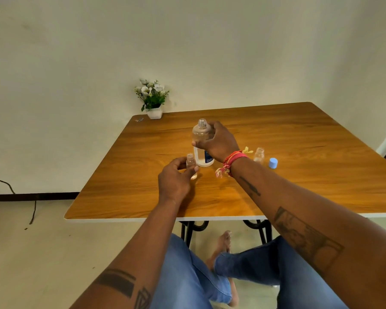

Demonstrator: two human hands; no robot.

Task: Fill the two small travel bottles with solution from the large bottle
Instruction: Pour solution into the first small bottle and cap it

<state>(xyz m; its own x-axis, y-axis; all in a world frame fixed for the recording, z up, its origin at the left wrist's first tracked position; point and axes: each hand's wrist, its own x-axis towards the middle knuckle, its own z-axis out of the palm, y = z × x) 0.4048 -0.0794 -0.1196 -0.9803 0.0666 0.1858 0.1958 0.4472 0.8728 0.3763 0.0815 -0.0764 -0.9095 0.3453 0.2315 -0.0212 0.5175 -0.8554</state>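
The large clear bottle (201, 134), uncapped and with a blue label, stands upright on the wooden table (299, 175). My right hand (218, 141) is wrapped around its middle. Just in front of it, a small clear travel bottle (191, 162) stands open-topped, and my left hand (176, 179) grips it between thumb and fingers. A second small travel bottle (259, 155) stands open to the right, past my right wrist. Beside that bottle sits a light blue cap (273, 163).
A white pot of artificial flowers (153, 99) stands at the table's far left corner against the wall. A black cable (0, 179) trails on the floor at the left. My legs and one foot show under the table's near edge.
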